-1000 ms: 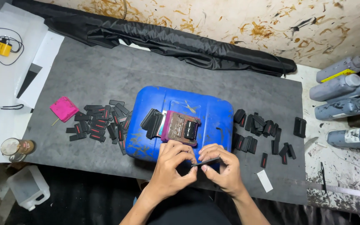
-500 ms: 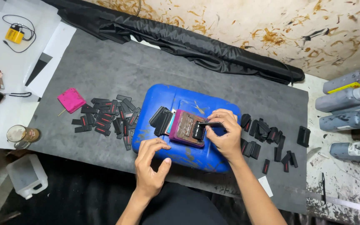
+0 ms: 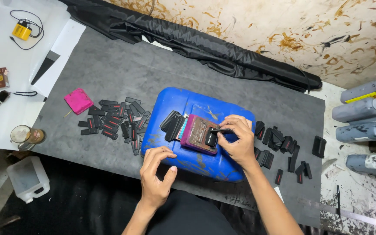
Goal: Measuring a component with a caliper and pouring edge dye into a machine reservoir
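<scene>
We note little shift since before: right hand (image 3: 236, 141) pinches what seems a thin black strip (image 3: 219, 130) over the maroon block (image 3: 200, 134); left hand (image 3: 156, 174) rests released on the blue canister (image 3: 170, 102) near edge.

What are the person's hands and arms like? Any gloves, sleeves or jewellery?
Both are bare: no gloves, and no sleeves reach the forearms in view. The left hand and right hand show no rings, watch or bracelet. Dark smudges mark the right hand's fingers.

I see a grey felt mat (image 3: 109, 74) over the work surface. Behind the mat a rolled black cloth (image 3: 205, 45) lies along a cream wall (image 3: 283, 26) splattered with brown stains. Left of the mat are white paper sheets (image 3: 5, 52); right of it, a stained floor (image 3: 353, 196).
</scene>
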